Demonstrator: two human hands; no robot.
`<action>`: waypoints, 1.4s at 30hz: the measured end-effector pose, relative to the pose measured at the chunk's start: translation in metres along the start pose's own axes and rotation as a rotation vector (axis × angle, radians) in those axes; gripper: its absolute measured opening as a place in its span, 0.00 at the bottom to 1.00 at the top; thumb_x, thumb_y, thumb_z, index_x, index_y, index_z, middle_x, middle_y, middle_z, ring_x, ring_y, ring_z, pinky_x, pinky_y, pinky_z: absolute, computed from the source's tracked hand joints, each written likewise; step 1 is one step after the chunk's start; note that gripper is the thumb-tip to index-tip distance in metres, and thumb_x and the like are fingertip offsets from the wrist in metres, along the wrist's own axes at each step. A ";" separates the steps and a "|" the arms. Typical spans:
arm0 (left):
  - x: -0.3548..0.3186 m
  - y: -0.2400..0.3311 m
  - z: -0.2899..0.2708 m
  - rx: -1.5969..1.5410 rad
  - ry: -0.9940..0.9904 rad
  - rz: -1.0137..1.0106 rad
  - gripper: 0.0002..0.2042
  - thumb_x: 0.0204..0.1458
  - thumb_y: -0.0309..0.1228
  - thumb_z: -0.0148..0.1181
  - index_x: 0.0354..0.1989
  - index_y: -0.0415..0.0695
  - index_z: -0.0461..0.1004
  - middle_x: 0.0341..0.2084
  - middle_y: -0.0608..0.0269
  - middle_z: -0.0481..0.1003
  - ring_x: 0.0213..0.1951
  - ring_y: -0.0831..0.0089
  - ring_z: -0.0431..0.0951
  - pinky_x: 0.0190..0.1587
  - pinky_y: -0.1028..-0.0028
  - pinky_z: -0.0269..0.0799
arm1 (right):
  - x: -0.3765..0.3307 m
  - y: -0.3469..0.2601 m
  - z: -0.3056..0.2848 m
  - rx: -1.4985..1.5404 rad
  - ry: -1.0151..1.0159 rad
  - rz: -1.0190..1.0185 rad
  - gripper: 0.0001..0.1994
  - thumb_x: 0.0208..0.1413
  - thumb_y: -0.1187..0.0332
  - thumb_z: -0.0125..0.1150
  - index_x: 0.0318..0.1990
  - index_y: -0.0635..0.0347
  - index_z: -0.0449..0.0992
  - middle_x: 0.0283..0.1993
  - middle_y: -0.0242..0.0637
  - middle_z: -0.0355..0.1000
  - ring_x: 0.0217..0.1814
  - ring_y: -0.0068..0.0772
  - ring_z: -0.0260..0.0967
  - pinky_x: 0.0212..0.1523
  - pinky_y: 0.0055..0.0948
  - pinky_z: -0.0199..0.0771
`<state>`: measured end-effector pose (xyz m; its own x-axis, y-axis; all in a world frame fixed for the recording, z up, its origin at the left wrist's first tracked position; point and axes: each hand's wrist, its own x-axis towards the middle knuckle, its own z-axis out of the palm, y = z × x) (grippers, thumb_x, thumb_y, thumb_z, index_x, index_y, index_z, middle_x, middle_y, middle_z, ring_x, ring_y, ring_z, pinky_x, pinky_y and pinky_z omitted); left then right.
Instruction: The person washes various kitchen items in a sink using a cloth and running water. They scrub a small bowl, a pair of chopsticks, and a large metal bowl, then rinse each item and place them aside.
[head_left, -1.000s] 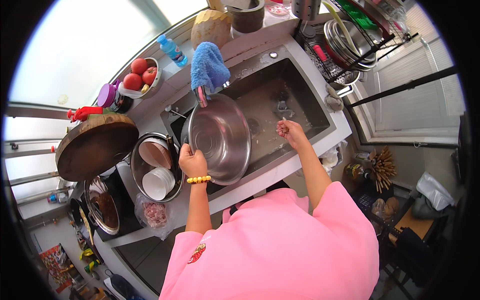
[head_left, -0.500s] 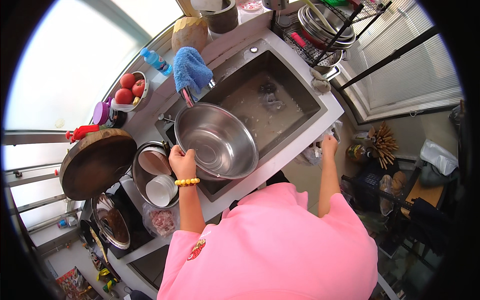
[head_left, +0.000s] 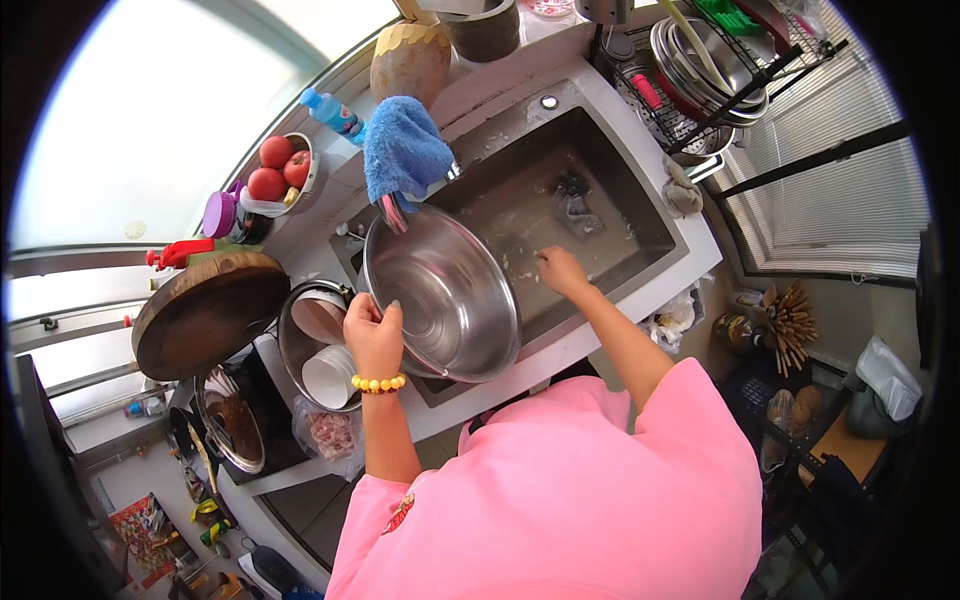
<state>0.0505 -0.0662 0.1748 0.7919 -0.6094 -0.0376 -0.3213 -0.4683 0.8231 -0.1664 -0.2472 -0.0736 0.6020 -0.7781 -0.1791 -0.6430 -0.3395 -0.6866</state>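
My left hand [head_left: 374,338], with a yellow bead bracelet at the wrist, is closed on the near-left rim of a stainless steel basin [head_left: 440,290]. The basin is tilted, its inside showing bare metal, and it hangs over the left part of the sink [head_left: 650,240]. Over the sink's near side is my right hand [head_left: 560,270], apart from the basin, fingers curled together; whatever they hold is hidden. Cloudy water with small pale scraps covers the sink bottom, where a dark, crumpled, plastic-like piece [head_left: 578,208] lies. A blue towel [head_left: 403,150] drapes over the faucet by the basin's far rim.
To the left stand a pot with white bowls [head_left: 328,378], a bag of raw meat [head_left: 330,435], a round wooden board [head_left: 210,315] and a bowl of tomatoes [head_left: 312,175]. A dish rack [head_left: 735,95] stands far right; a plastic bag [head_left: 672,320] hangs at the counter's front.
My right hand has moved left from the plastic bag at the counter's front to above the sink. The basin, still in my left hand, has tipped more steeply. The view has shifted slightly.
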 end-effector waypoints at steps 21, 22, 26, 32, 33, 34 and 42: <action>-0.003 0.024 0.007 0.199 0.099 -0.114 0.13 0.42 0.21 0.55 0.17 0.39 0.54 0.11 0.67 0.53 0.17 0.79 0.51 0.19 0.75 0.50 | 0.077 0.019 0.139 -0.696 -0.696 -0.034 0.30 0.55 0.44 0.44 0.57 0.56 0.67 0.62 0.40 0.59 0.66 0.38 0.53 0.64 0.38 0.47; -0.002 0.024 0.007 0.197 0.098 -0.116 0.13 0.42 0.21 0.55 0.17 0.39 0.54 0.11 0.67 0.53 0.17 0.79 0.51 0.19 0.74 0.50 | 0.076 0.025 0.144 -0.695 -0.678 -0.045 0.30 0.55 0.44 0.43 0.56 0.56 0.67 0.62 0.41 0.59 0.66 0.38 0.53 0.64 0.38 0.47; -0.003 0.023 0.006 0.209 0.106 -0.137 0.13 0.41 0.21 0.55 0.17 0.39 0.54 0.11 0.67 0.52 0.17 0.79 0.51 0.19 0.75 0.50 | 0.076 0.026 0.139 -0.750 -0.679 -0.136 0.28 0.57 0.44 0.41 0.54 0.56 0.69 0.60 0.42 0.62 0.64 0.38 0.55 0.64 0.39 0.46; -0.006 0.021 0.004 0.196 0.110 -0.145 0.13 0.41 0.21 0.54 0.17 0.39 0.54 0.12 0.68 0.51 0.18 0.80 0.50 0.19 0.75 0.49 | 0.076 0.024 0.123 -0.706 -0.725 -0.184 0.27 0.57 0.46 0.43 0.53 0.57 0.70 0.59 0.43 0.62 0.63 0.39 0.57 0.63 0.40 0.48; -0.006 0.022 0.004 0.202 0.110 -0.141 0.13 0.41 0.20 0.54 0.17 0.39 0.54 0.12 0.68 0.51 0.18 0.80 0.50 0.19 0.75 0.49 | 0.076 0.027 0.125 -0.697 -0.711 -0.187 0.27 0.56 0.46 0.44 0.53 0.57 0.70 0.59 0.43 0.63 0.63 0.39 0.57 0.63 0.40 0.49; -0.006 0.023 0.003 0.208 0.111 -0.137 0.13 0.41 0.20 0.54 0.17 0.39 0.54 0.12 0.69 0.51 0.18 0.81 0.50 0.19 0.75 0.49 | 0.076 0.030 0.128 -0.688 -0.696 -0.191 0.27 0.56 0.45 0.45 0.53 0.57 0.71 0.59 0.43 0.63 0.63 0.39 0.58 0.63 0.40 0.50; -0.007 0.023 0.004 0.148 0.108 -0.136 0.13 0.42 0.20 0.54 0.17 0.40 0.54 0.12 0.71 0.52 0.18 0.83 0.51 0.19 0.78 0.48 | 0.094 0.033 0.129 -0.618 -0.782 -0.109 0.29 0.51 0.45 0.52 0.52 0.58 0.71 0.55 0.45 0.66 0.59 0.42 0.63 0.59 0.40 0.58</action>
<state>0.0355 -0.0757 0.1918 0.8816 -0.4661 -0.0746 -0.2746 -0.6350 0.7221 -0.0699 -0.2635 -0.2043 0.6718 -0.2358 -0.7022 -0.5650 -0.7761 -0.2799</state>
